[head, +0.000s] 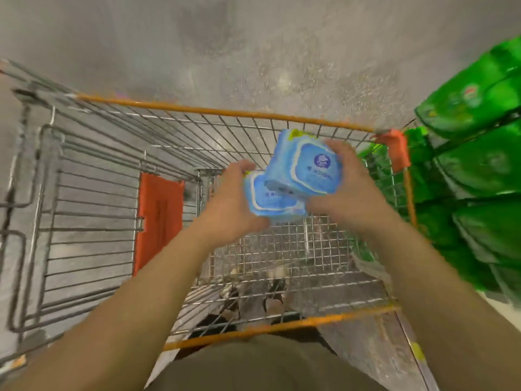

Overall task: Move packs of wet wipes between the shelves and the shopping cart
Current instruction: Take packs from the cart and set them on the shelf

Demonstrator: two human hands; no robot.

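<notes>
- A soft blue plastic pack of wet wipes point(306, 167) with a white-edged rounded lid panel and a dark blue round logo is held above the cart's basket, tilted, its lid face turned up toward the camera. It overlaps and touches the second pack.
- A second blue plastic pack of wet wipes point(269, 201), same white-edged lid, sits lower and to the left, partly covered by the first.
- The silver wire shopping cart point(282, 252) with orange rim rails stands below the packs, its mesh floor bare.
</notes>
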